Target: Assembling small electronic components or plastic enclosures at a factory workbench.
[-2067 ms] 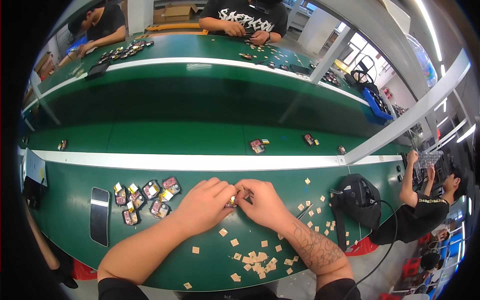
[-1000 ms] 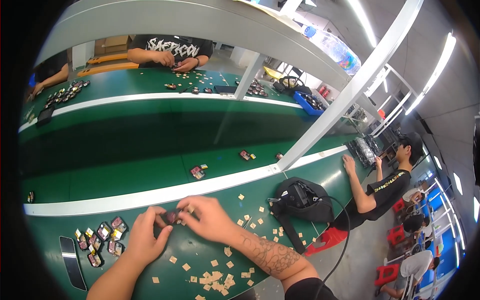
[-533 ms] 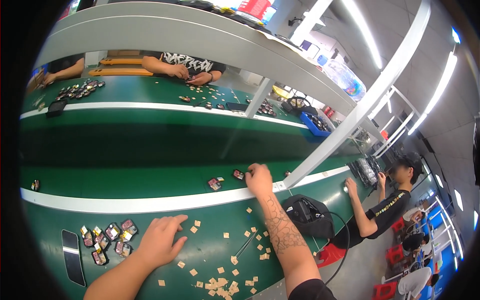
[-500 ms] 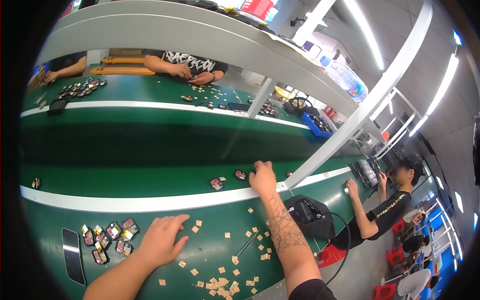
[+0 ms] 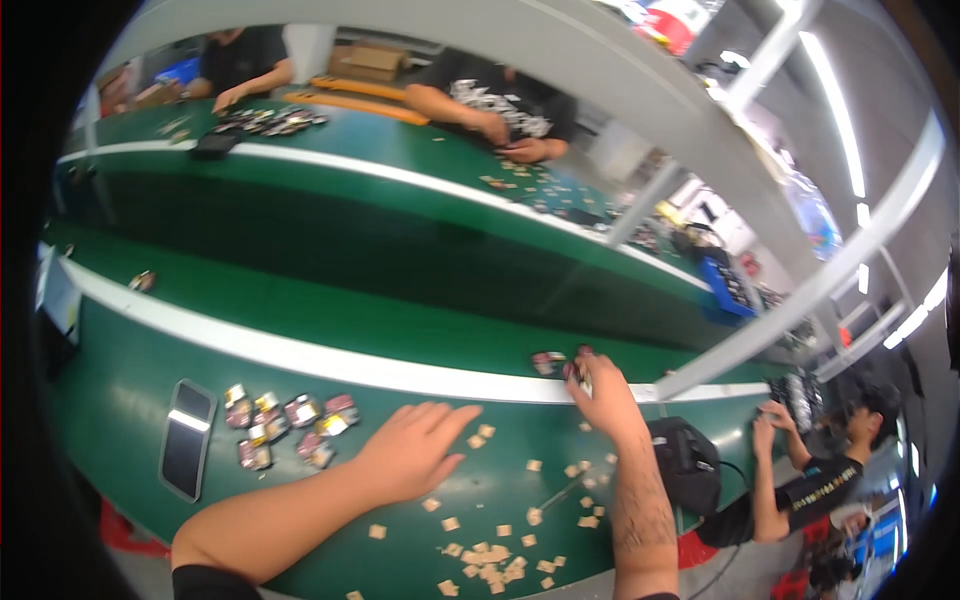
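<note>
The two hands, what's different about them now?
The right hand reached forward over the white rail to the gadgets beyond; whether it grips one isn't clear. The left hand let go of the gadget both held earlier; now it's open over the table. The phone and the gadget pile beside it stayed put.

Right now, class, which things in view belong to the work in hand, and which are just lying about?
Work in hand:
small electronic module at the right hand, its grip blurred
clustered modules left of the open left hand
probably the tweezers and beige squares

Apparently just lying about:
smartphone
black bag
</note>
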The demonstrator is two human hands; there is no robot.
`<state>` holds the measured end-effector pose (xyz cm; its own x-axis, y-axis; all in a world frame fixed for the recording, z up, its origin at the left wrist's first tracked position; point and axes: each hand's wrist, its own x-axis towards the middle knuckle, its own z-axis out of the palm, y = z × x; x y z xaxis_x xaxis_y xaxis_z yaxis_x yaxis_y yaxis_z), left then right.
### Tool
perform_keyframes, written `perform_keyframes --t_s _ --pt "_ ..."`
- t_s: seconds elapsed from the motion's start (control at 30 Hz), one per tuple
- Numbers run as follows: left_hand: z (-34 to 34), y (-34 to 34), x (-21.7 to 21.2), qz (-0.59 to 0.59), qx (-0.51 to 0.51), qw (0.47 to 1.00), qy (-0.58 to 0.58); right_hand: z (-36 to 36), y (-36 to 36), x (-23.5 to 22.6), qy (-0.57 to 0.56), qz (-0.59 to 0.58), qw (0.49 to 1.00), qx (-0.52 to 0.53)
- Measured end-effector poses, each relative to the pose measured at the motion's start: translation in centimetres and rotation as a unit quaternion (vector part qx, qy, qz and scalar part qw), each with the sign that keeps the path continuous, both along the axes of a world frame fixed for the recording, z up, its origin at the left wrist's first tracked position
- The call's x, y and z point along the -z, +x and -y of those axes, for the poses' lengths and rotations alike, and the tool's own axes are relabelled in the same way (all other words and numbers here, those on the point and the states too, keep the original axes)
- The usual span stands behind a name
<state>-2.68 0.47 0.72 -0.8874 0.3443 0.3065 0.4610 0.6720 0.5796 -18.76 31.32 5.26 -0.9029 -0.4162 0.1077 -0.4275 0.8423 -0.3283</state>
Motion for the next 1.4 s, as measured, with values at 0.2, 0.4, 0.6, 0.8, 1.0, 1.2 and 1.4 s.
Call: perform_keyframes --t_s 0.2,0.4,0.6,0.8,1.0,1.2,1.4 --pt "-0.4 0.6 0.3 -0.020 0.019 1.000 -0.013 6.7 9.3 -1.6 -0.082 0.209 0.944 -0.241" --pt "-0.4 0.5 0.2 0.009 0.058 0.998 -0.030 7.3 9.9 -2.2 -0.119 0.246 0.945 -0.179" --pt "-1.2 0.3 -0.3 0.005 0.065 0.997 -0.036 5.9 9.2 0.0 -0.214 0.134 0.939 -0.233" --pt "-1.5 0.0 0.4 -0.005 0.072 0.997 -0.023 6.1 9.4 -0.9 -0.179 0.225 0.943 -0.169" --pt "-1.0 0.0 -0.3 -0.019 -0.059 0.998 -0.022 6.0 9.6 0.4 -0.183 0.135 0.954 -0.197" --pt "-0.2 -0.1 -0.2 -0.021 -0.040 0.999 -0.017 7.6 11.0 0.2 -0.176 0.117 0.958 -0.196" --pt "0.1 0.0 0.8 -0.013 -0.028 1.000 0.008 8.3 11.9 1.0 -0.098 0.022 0.975 -0.200"
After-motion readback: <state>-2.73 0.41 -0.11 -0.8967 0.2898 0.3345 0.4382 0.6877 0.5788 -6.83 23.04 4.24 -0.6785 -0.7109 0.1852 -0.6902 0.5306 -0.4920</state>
